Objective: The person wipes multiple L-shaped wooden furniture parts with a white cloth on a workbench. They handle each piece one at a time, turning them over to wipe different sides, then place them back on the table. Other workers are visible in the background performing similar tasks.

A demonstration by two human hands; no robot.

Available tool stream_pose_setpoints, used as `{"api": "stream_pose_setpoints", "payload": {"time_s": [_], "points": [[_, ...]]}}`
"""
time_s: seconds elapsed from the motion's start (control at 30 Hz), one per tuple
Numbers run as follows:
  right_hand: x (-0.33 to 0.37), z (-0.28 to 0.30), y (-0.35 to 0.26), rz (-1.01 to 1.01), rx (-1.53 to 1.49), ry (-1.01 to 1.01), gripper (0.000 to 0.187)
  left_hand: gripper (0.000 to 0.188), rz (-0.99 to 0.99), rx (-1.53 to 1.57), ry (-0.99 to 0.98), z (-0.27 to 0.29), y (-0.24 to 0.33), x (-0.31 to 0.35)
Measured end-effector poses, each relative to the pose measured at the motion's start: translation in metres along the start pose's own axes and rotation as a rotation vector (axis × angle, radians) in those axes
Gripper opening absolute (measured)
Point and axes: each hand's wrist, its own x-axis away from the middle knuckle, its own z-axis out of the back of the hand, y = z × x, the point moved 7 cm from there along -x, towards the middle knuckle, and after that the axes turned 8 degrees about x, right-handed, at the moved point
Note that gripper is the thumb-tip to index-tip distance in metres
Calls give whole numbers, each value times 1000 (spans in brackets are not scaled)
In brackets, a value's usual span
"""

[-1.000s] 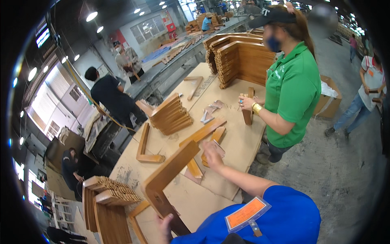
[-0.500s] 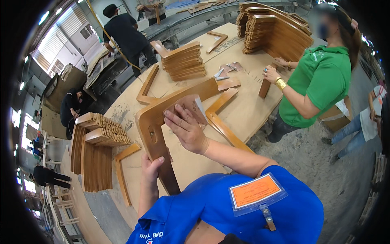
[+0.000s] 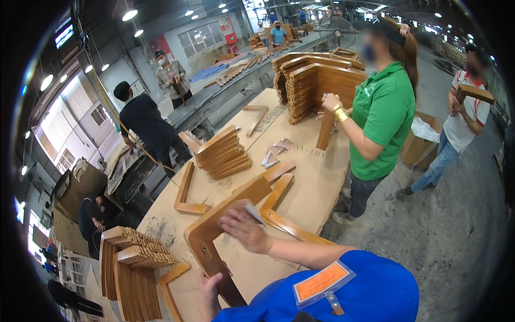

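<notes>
An L-shaped, brown varnished wooden frame piece (image 3: 212,257) is tilted in front of me, with a slot near its rounded corner. My left hand (image 3: 210,287) is closed around its lower leg, thumb on the near face. My right hand (image 3: 245,229), slightly blurred, lies along the upper leg by the corner with a sheet of sandpaper (image 3: 254,212) under its fingers. The sheet's pale edge sticks up beside the hand. Beyond the held piece, more L-shaped pieces (image 3: 279,198) lie on the table, one close to its far end.
Stacks of frame pieces stand on the brown-covered table (image 3: 316,177): left stack (image 3: 134,268), middle stack (image 3: 222,155), back stack (image 3: 322,86). Folded sandpaper (image 3: 276,153) lies mid-table. At the right edge a person in green (image 3: 383,118) holds a wooden piece; another stands behind by a cardboard box (image 3: 421,139).
The view has tilted up, so more of the hall shows. My right hand has shifted on the upper leg, and the sandpaper shows less. The person in green has raised their wooden piece.
</notes>
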Motion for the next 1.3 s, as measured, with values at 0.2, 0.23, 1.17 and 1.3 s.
{"api": "stream_pose_setpoints", "payload": {"time_s": [0.2,0.23,1.17,1.3], "points": [[31,51,128,-551,-52,180,42,45,-9,88,59,12,-8,14],[31,61,126,-566,-19,256,42,45,6,72,55,12,-9,15],[135,39,181,-1282,-572,-168,34,62,146,-298,-202,51,-46,48],[245,12,171,-1263,-322,-794,32,49,225,-571,-65,71,-91,68]]}}
